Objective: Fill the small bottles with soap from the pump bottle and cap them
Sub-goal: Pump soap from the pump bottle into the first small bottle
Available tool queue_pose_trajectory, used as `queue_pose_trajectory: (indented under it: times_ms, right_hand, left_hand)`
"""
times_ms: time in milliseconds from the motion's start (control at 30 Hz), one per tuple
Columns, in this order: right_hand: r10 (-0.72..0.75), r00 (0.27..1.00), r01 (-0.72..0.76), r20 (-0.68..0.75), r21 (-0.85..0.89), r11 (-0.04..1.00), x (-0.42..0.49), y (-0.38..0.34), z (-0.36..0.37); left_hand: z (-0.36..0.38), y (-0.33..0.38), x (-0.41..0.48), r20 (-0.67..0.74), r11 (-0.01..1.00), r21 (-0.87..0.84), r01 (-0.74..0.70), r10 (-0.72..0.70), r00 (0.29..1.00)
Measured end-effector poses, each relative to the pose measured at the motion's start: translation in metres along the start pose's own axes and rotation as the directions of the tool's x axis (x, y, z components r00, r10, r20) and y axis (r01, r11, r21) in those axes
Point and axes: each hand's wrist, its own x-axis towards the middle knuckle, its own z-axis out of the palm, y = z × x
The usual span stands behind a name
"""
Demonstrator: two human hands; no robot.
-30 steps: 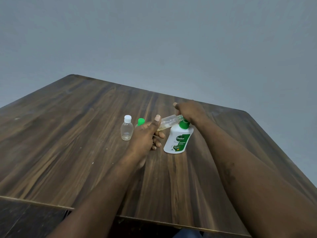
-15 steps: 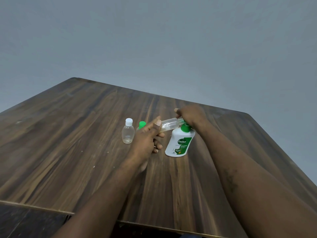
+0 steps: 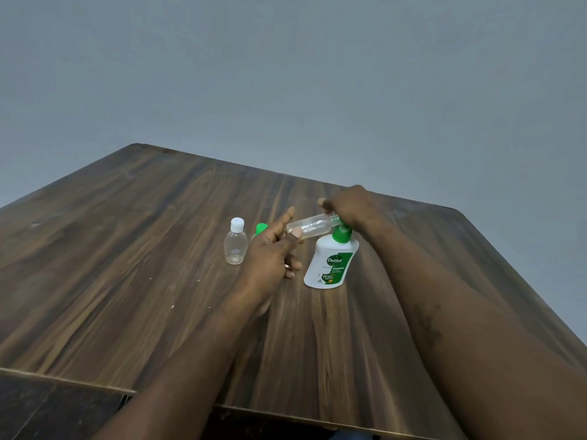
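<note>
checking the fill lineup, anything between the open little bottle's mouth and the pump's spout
Nothing visible does. The left hand holds the small bottle on its side, with the mouth right up against the green pump. The right hand rests on top of the pump, above the join, not between them.

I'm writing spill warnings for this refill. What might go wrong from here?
The small clear bottle lies nearly sideways at the nozzle of the Dettol pump bottle, so soap may miss its mouth or run out. The left hand pinches only its base; the right hand on the pump might knock it off line.
</note>
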Motion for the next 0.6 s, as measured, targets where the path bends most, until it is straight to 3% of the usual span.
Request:
queue_pose_trajectory:
  times_ms: [233, 433, 600]
  right_hand:
    - [0.017, 1.0, -0.017, 0.001, -0.081, 0.997, 0.002, 0.002, 0.008]
    - [-0.011, 0.997, 0.014, -0.072, 0.037, 0.999, 0.001, -0.003, -0.008]
    - [-0.025, 0.999, 0.024, 0.038, 0.03, 0.999, -0.003, -0.001, -0.008]
  left_hand:
    - [-0.002, -0.002, -0.003, -0.025, 1.0, 0.011, 0.017, -0.016, 1.0]
    - [-0.001, 0.004, -0.004, 0.0, 1.0, 0.02, 0.011, -0.011, 1.0]
    - [-0.001, 0.006, -0.003, 0.011, 1.0, -0.019, 0.017, -0.017, 1.0]
